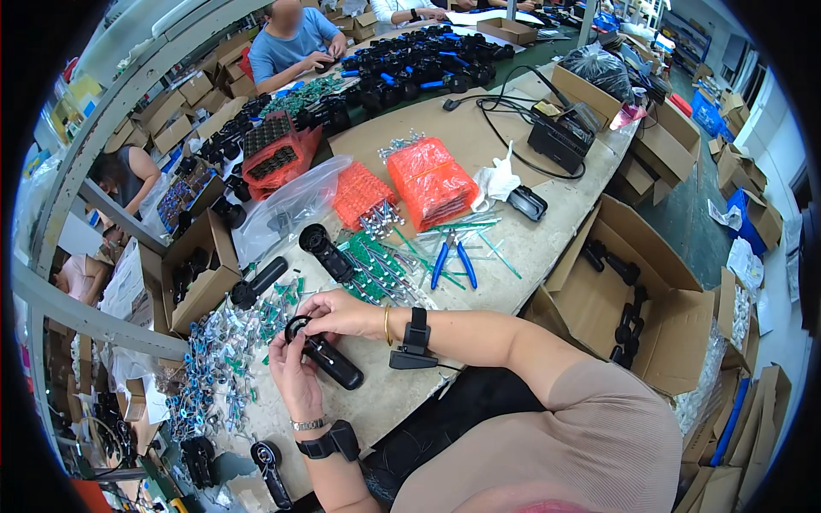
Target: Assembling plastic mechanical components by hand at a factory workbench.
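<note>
A black plastic housing [339,366] with a ring-shaped head and a thick handle rests at the table's near edge, its handle slanting toward me. My left hand [295,369] grips the left side of the round head. My right hand [342,315] closes its fingers over the head from above; whatever small part lies under the fingertips is hidden. Beyond my hands stands another black housing [323,253], beside green circuit boards with wires [376,272]. A black handle piece [258,284] lies to the left, and a similar round-headed piece [270,472] sits at the near left.
Blue-handled pliers [453,260] lie beyond my right hand. Wired small parts [214,368] cover the table's left. Orange bubble-wrap bundles [432,184] and a black power unit [560,141] sit farther back. An open carton [658,342] stands right. A person in blue [291,51] works across.
</note>
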### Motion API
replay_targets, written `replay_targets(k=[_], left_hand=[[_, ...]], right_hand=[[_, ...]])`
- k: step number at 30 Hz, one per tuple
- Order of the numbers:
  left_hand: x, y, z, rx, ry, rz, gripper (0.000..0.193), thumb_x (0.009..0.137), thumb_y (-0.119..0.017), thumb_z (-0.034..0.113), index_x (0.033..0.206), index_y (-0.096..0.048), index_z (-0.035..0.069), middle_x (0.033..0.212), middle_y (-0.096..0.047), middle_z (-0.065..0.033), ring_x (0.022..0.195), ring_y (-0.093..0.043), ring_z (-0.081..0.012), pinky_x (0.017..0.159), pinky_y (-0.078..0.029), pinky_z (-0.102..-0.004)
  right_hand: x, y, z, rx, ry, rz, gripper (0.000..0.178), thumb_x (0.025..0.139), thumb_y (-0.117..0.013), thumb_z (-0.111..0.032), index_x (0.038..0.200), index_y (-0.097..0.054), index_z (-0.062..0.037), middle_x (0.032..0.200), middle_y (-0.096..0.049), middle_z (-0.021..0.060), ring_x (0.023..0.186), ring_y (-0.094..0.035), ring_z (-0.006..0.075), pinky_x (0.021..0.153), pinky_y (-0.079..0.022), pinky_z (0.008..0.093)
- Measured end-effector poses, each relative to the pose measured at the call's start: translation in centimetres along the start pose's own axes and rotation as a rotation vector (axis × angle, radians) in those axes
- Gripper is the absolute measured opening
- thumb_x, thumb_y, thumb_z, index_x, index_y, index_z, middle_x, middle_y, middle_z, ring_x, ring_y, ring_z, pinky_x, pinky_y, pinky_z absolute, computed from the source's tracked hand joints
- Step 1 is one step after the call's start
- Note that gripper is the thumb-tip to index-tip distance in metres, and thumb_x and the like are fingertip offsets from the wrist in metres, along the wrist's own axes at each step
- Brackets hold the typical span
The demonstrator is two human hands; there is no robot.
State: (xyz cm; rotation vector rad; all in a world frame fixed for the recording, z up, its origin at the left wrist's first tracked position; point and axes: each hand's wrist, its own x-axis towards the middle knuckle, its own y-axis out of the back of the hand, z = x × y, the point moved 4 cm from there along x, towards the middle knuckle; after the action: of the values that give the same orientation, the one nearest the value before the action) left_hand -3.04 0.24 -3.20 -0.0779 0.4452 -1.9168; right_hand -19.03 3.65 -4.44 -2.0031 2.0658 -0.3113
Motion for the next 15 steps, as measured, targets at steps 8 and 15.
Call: replay_targets(k=[8, 15], left_hand=[[-0.11, -0.04, 0.07, 0.002, 0.012, 0.003, 0.026, 0.091, -0.073, 0.011, 0.112, -0.056, 0.012, 0.103, -0.063, 0.0014, 0.088, -0.060, -0.0089, 0.072, -0.045, -0.0261], [-0.05, -0.09, 0.09, 0.008, 0.016, 0.003, 0.026, 0.091, -0.073, 0.011, 0.112, -0.056, 0.012, 0.102, -0.064, 0.0019, 0.085, -0.060, -0.0083, 0.070, -0.045, -0.0253]], right_hand=[[0.03, -0.06, 0.01, 0.004, -0.002, -0.008, 0.045, 0.086, -0.076, -0.023, 0.123, -0.062, -0.0015, 0.105, -0.069, 0.0073, 0.089, -0.067, 0.0132, 0.067, -0.056, 0.0269], [0.00, 0.01, 0.06, -0.001, 0.002, 0.002, 0.045, 0.086, -0.076, -0.023, 0.123, -0.062, -0.0014, 0.104, -0.069, 0.0071, 0.090, -0.067, 0.0132, 0.068, -0.056, 0.0269]])
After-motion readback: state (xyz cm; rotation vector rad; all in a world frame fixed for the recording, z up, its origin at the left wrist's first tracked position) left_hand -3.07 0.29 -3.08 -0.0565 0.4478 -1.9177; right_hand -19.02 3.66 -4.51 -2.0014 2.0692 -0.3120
